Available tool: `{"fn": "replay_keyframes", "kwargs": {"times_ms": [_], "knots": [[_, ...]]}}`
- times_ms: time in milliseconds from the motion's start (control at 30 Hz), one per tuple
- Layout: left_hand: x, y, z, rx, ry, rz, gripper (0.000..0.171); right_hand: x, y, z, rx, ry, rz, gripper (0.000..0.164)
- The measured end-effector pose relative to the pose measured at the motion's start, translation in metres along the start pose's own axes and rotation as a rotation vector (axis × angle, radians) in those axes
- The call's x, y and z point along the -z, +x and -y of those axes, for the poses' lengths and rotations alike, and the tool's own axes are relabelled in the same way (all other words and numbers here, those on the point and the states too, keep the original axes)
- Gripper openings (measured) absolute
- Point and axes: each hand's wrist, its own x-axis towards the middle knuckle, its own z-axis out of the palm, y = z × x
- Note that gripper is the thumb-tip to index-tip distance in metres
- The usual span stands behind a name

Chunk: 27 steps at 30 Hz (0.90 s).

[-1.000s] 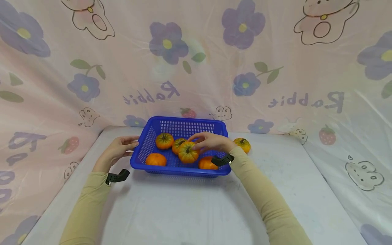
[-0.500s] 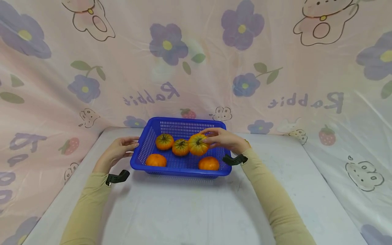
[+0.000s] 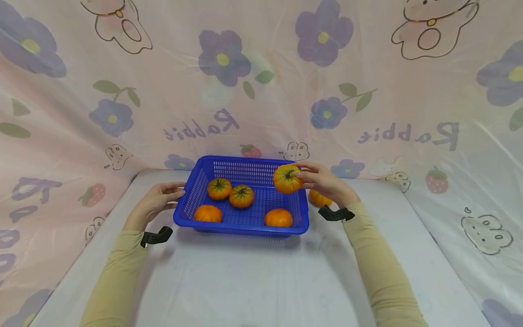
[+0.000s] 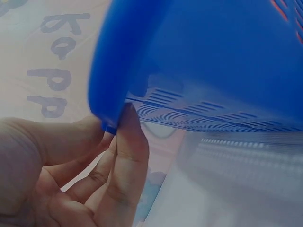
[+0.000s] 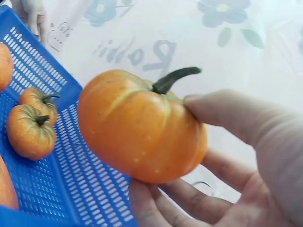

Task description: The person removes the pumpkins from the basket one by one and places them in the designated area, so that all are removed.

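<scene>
My left hand (image 3: pixel 154 204) pinches the left rim of a blue plastic basket (image 3: pixel 245 229). Its thumb and fingers (image 4: pixel 132 156) close on the rim's edge in the left wrist view. Over the basket's right side, my right hand (image 3: pixel 327 184) grips a small orange pumpkin (image 3: pixel 286 180) with a green stem. In the right wrist view, the thumb presses near the pumpkin's top (image 5: pixel 142 127) while fingers support it from below. Several more pumpkins lie in the basket, among them a green-streaked pumpkin (image 3: pixel 242 197) in the middle and a plain orange one (image 3: pixel 278 218) at front right.
Just outside the basket's right wall, another pumpkin (image 3: pixel 318 198) sits on the white table (image 3: pixel 253 281), partly behind my right hand. A patterned cloth (image 3: pixel 269 104) with flowers and rabbits hangs behind the table and at its sides.
My right hand has lifted the pumpkin from the middle of the basket and carried it right, up to the right wall. My left hand and the basket have stayed in place.
</scene>
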Motion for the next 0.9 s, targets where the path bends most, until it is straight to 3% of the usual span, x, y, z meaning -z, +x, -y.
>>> {"fn": "replay_keyframes", "kwargs": {"times_ms": [533,900], "knots": [[0.001,0.000,0.001,-0.013,0.007,0.004,0.053,0.046,-0.036,-0.005,-0.033,0.135,-0.209,0.054],[0.001,0.000,0.000,0.001,0.000,0.005,0.051,0.073,-0.062,-0.025,-0.054,0.313,-0.327,0.068]]}}
